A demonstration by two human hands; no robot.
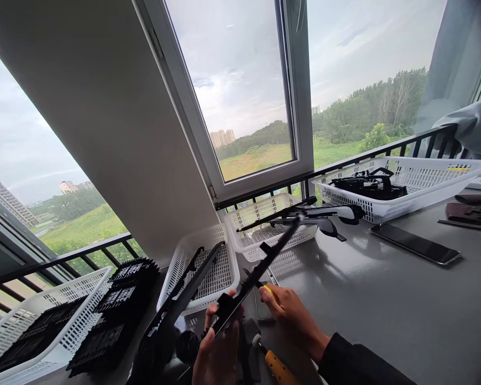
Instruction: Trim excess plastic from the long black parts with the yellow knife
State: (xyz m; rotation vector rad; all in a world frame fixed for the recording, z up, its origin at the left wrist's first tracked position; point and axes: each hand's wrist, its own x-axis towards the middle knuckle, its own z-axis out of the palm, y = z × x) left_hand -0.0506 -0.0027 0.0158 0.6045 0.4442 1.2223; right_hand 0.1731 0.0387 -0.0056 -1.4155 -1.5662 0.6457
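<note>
A long black plastic strip [260, 267] slants up and away from me, with small blocks along its edge. Its near end is in my left hand [208, 347], fingers closed around it. My right hand [294, 315] is closed on a slim tool with a yellow handle [269, 292], held against or just beside the strip's middle; its tip is hard to make out. Below my hands lies a tool with an orange handle [279, 368] and a white rounded end. More long black parts [170, 315] rest to the left, partly over a white basket [228, 267].
At the left stand a white basket with black parts [8, 347] and a stack of black toothed pieces [118, 315]. Behind, another basket [244, 219] holds long black parts. To the right are a basket [425, 184] of black parts and a phone [417, 243] on the grey table [404, 315].
</note>
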